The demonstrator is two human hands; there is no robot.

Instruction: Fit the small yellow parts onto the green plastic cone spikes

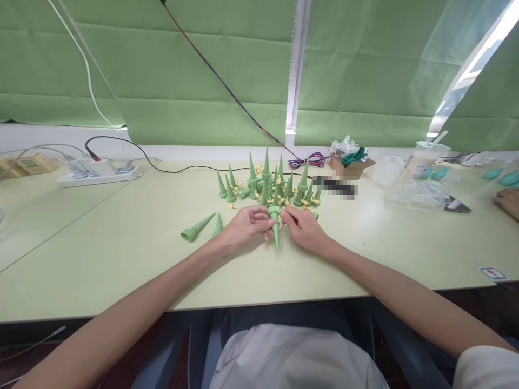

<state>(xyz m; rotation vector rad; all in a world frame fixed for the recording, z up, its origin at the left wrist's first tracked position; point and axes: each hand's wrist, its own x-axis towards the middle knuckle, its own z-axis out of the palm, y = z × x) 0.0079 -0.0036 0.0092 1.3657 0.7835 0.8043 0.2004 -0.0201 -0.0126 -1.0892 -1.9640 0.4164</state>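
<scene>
Both hands meet at the middle of the pale table [101, 254]. My left hand [245, 226] and my right hand [302, 227] together pinch the wide end of a green plastic cone spike [275, 229], whose tip points toward me. Just behind my hands stands a cluster of several upright green cone spikes [267, 181] with small yellow pieces among them. Two more green spikes lie on their sides to the left: a longer spike [197, 228] and a shorter spike [218, 225].
A white power strip [99, 172] with cables sits at the back left. A small cardboard box [351, 165] with plastic bags, a lidded drink cup [425, 158] and clear bags [413, 194] stand at the back right. Another person's hand [508, 202] rests at the right edge.
</scene>
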